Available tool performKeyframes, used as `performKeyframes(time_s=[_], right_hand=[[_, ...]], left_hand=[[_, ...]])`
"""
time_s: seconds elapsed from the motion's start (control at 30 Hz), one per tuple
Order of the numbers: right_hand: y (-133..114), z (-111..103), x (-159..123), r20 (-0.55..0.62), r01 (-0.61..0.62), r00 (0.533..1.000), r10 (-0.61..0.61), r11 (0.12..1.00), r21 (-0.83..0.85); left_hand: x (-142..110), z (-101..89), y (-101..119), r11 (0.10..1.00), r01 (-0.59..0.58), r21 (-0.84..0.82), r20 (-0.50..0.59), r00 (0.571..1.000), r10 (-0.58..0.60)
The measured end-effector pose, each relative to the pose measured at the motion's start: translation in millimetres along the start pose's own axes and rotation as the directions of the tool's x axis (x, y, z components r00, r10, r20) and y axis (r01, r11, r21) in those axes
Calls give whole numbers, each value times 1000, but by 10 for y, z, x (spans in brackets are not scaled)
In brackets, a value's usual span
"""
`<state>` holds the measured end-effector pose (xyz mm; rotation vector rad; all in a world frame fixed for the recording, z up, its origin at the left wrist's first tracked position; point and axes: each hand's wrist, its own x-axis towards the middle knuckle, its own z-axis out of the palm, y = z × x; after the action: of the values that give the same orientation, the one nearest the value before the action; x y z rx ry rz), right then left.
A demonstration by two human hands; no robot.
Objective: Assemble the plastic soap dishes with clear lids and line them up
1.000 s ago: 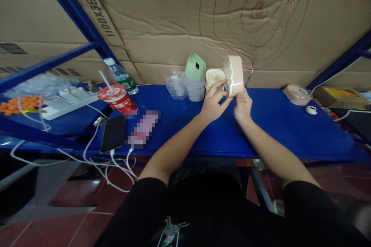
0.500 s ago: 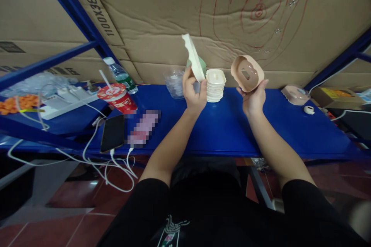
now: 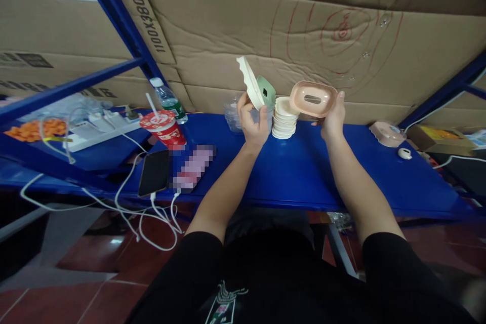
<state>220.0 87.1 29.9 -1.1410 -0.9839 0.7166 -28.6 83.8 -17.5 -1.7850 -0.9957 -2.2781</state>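
Observation:
My left hand (image 3: 255, 124) is closed on a cream plastic dish (image 3: 249, 83) with a wavy edge, held tilted on its side. Just beyond it shows a green dish (image 3: 269, 90) with a dark slot, partly hidden; whether it stands or is held I cannot tell. My right hand (image 3: 334, 116) grips the right end of a peach plastic dish (image 3: 299, 97), which has an oblong slot through its bottom. The peach dish overlaps the top of a stack of cream dishes (image 3: 284, 126) on the blue table (image 3: 299, 172). Clear plastic containers (image 3: 232, 114) sit behind my left hand.
To the left are a red cup (image 3: 167, 131) with a straw, a water bottle (image 3: 169, 101), two phones on cables, one a dark phone (image 3: 154, 173), and a power strip (image 3: 94, 134). A pinkish dish (image 3: 387, 134) and small white case (image 3: 404, 153) lie right. Cardboard (image 3: 228, 25) stands behind.
My right hand has moved the peach dish left, towards the stack, and turned it so its slot faces me more. The cream dish has tipped slightly, uncovering more of the green one.

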Motion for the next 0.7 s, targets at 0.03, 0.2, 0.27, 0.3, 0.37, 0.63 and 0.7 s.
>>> performKeyframes(time_s=[0.03, 0.2, 0.27, 0.3, 0.37, 0.63, 0.7], right_hand=[[1, 43, -3, -11, 8, 1000, -7, 999, 41], [40, 180, -11, -109, 112, 989, -101, 988, 106], [76, 201, -5, -96, 148, 986, -138, 984, 98], [95, 208, -3, -74, 161, 985, -154, 983, 92], [130, 224, -8, -26, 178, 984, -176, 981, 76], [126, 335, -117, 59, 61, 996, -64, 997, 47], [110, 361, -131, 92, 10, 996, -13, 999, 33]], left_hand=[[9, 8, 5, 1000, -7, -27, -29, 1000, 7], [39, 17, 53, 999, -12, -50, -76, 997, 8], [43, 16, 66, 999, -25, -24, -84, 996, 23], [44, 16, 69, 999, -39, -6, -94, 995, 39], [47, 18, 67, 997, -73, 23, -113, 991, 75], [49, 22, 82, 997, -71, 15, -94, 993, 73], [46, 18, 91, 999, -49, -6, -66, 997, 49]])
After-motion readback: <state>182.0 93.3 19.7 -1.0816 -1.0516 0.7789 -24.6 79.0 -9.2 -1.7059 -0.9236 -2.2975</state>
